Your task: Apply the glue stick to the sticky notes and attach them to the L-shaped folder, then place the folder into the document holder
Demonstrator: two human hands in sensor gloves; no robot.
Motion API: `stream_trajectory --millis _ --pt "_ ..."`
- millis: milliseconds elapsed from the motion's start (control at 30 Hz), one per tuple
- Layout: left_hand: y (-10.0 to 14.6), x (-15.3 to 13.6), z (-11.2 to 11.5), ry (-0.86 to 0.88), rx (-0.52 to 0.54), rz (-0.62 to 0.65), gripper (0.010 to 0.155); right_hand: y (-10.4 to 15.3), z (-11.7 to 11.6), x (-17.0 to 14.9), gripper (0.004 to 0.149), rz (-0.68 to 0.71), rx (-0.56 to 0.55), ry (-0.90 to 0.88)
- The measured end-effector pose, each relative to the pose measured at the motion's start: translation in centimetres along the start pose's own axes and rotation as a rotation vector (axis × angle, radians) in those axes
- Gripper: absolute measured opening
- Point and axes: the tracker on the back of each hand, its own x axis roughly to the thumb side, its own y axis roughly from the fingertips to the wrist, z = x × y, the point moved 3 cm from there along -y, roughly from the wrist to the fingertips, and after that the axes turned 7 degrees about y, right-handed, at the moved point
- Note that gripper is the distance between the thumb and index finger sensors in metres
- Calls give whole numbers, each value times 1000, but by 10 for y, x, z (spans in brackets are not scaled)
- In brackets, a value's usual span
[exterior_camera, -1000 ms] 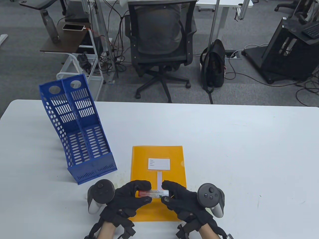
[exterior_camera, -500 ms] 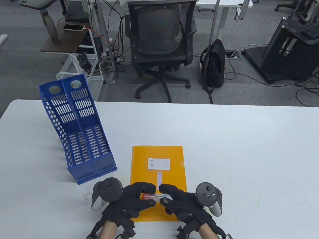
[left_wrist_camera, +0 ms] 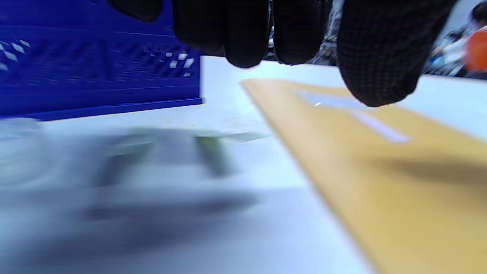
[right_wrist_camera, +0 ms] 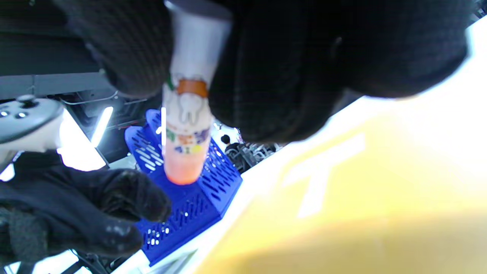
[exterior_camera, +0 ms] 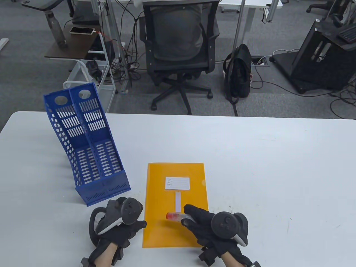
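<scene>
An orange L-shaped folder [exterior_camera: 167, 236] lies flat near the table's front edge. On it are a white lined label [exterior_camera: 177, 183] and a narrow white strip [exterior_camera: 178, 200] just below the label. My right hand [exterior_camera: 187, 215] grips a glue stick [exterior_camera: 173, 216] over the folder, its orange-red end pointing left, a little below the strip. The right wrist view shows the glue stick [right_wrist_camera: 188, 125] between thumb and fingers. My left hand [exterior_camera: 130, 226] sits at the folder's left edge, fingers loosely curled with nothing seen in them. The blue document holder [exterior_camera: 89, 150] stands at the left.
The holder's front wall [left_wrist_camera: 95, 76] is close behind my left fingertips [left_wrist_camera: 373, 57]. A blurred pale item lies on the table between the holder and the folder's edge [left_wrist_camera: 380, 171]. An office chair [exterior_camera: 178, 50] and a backpack [exterior_camera: 237, 75] stand beyond the far table edge.
My left hand let go of the glue stick and moved left off the folder to its left edge. My right hand kept the stick, which now points left over the folder.
</scene>
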Motion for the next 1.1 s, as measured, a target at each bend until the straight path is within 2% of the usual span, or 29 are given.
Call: stream_trajectory --millis 167,367,533,933,1100 --pt "-6 -8 14 -81 -52 -79 79 0 0 0 61 3 2 2" --pt "-15 -4 26 -179 -71 -119 78 -1 -1 1 61 10 2 6" --pt "-19 -7 24 -144 -77 -140 72 -1 -1 1 61 16 6 4" --pt "-18 -21 9 -90 42 -202 43 0 2 3 62 23 -8 18" --pt "-21 -19 8 -88 52 -196 39 0 8 1 64 -11 -18 -24"
